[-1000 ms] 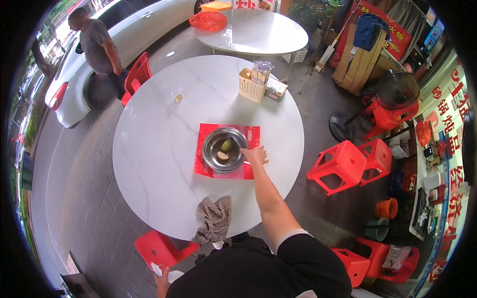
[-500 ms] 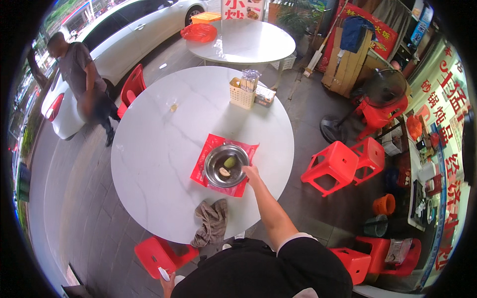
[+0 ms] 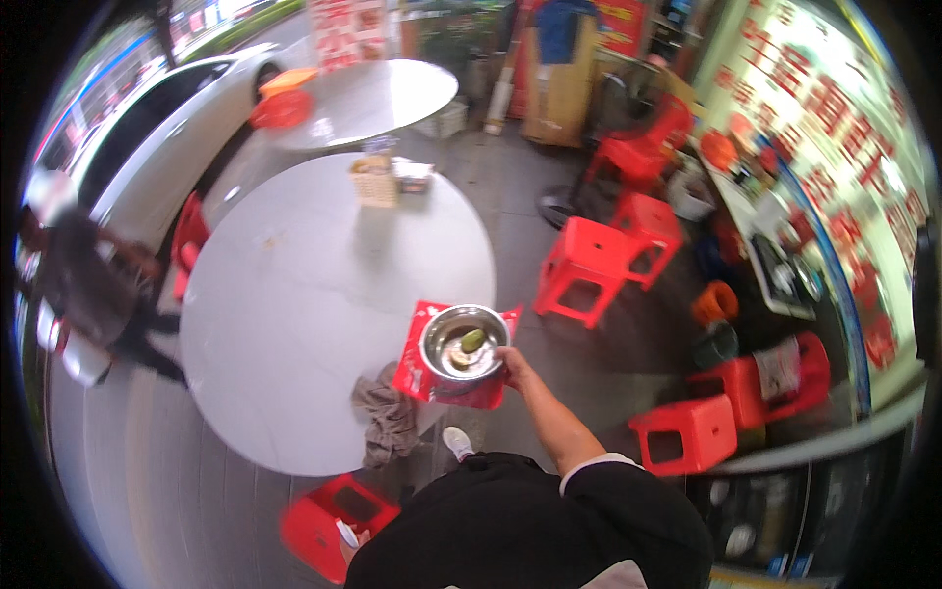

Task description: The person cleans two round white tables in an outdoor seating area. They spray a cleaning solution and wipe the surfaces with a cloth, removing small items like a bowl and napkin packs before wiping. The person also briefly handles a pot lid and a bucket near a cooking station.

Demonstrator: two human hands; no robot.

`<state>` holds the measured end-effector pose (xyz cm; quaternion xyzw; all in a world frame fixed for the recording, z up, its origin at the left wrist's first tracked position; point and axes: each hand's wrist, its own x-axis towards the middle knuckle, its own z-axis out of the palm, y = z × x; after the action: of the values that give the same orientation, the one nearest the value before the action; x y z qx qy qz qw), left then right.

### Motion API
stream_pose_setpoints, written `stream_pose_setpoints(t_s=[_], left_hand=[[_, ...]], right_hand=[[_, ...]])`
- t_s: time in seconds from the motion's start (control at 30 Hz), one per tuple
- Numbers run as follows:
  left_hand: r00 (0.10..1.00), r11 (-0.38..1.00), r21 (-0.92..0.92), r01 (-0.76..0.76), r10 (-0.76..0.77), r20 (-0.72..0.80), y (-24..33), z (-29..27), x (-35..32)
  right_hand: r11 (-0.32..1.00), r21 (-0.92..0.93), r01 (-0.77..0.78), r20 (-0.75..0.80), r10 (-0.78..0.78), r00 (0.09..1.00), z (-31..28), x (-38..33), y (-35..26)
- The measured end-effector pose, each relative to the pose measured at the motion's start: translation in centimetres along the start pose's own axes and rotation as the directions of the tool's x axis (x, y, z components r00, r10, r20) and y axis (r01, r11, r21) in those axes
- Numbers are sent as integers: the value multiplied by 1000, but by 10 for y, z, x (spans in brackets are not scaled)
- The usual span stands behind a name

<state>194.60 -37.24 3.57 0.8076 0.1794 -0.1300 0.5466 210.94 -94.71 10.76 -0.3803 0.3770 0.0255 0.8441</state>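
My right hand (image 3: 512, 368) grips the near right corner of a red tray (image 3: 413, 371). On the tray sits a round metal bowl (image 3: 435, 332) with a green piece and pale scraps of food in it. The tray hangs over the near right edge of the round white table (image 3: 304, 285). A crumpled grey-brown cloth (image 3: 386, 420) lies on the table just left of the tray. My left hand (image 3: 345, 538) is low beside my body, next to a red stool (image 3: 319, 515), with something small and white at it; its grip is not clear.
A basket of small items (image 3: 376, 182) stands at the table's far edge. Red stools (image 3: 589, 260) (image 3: 687, 437) crowd the floor on the right. A person (image 3: 88, 285) walks at the left beside a white car (image 3: 167, 128). A second round table (image 3: 378, 93) stands beyond.
The tray with the bowl has slid from the table's middle to its near right edge, my right hand holding it throughout. The person at the left has walked nearer.
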Motion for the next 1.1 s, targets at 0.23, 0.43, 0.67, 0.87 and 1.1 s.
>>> stream_pose_setpoints(t_s=[0.23,0.43,0.67,0.87,1.1], left_hand=[[969,986,110,-126,98,226,35,31,68],[906,958,151,-243,168,389,78,78,94],[837,920,195,-341,202,508,125,158,91],[793,892,229,-390,200,575,151,234,58],[718,870,239,-432,172,675,174,340,3]], right_hand=[[970,230,82,-14,-81,997,-83,-47,25],[921,250,298,-147,-268,952,-161,-93,16],[867,328,376,-323,-272,907,-274,-153,2],[798,319,512,-422,-364,830,-370,-205,-15],[743,358,565,-572,-304,762,-489,-283,-22]])
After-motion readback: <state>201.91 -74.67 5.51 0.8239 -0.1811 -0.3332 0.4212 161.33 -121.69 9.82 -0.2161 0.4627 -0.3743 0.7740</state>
